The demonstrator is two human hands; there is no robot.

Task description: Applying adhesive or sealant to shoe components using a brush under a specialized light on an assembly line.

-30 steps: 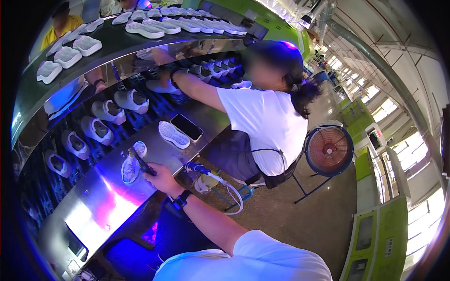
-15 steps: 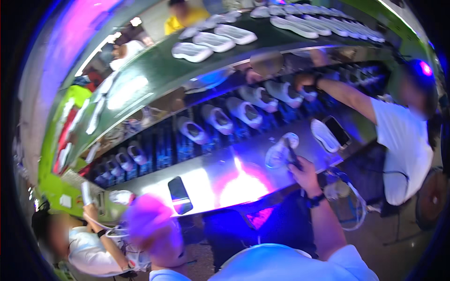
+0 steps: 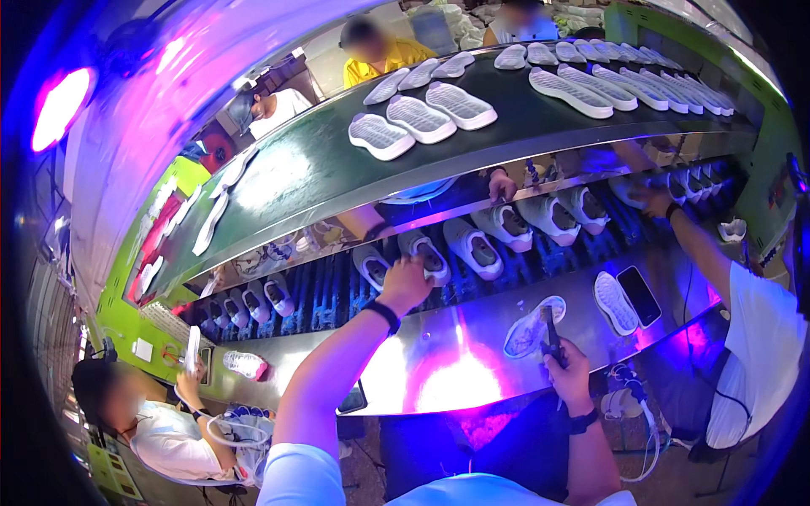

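The head view is filled by a curved factory line lit in violet and blue. On the lower dark slatted conveyor belt (image 3: 506, 278), white low-top sneakers are carried in a row, toes pointing away from the worker; this spacing appears to be kept so that each shoe can be lifted off singly. The left hand (image 3: 407, 282) is stretched forward over the belt and is closed loosely around the heel of 1 white sneaker (image 3: 424, 253), the fingers curled down over its collar; how tightly it is gripped cannot be told. A black band is worn at that wrist.

The right hand (image 3: 567, 369) is kept back at the near edge of the polished steel work counter (image 3: 472, 337). A slim dark hand tool (image 3: 550, 333) is clasped in it, fingers wrapped round the handle, the tip raised toward a pale oval shoe sole (image 3: 531, 327) lying flat on the counter just beside it. That sole seems to be laid there for work within easy reach.

Further right, another white patterned sole (image 3: 613, 302) and a black smartphone (image 3: 639, 295) lie side by side on the counter. Above, white outsoles (image 3: 460, 103) are spread tread-up on the green upper belt (image 3: 287, 177). A co-worker's arm (image 3: 700, 244) is extended to the lower belt at the right.
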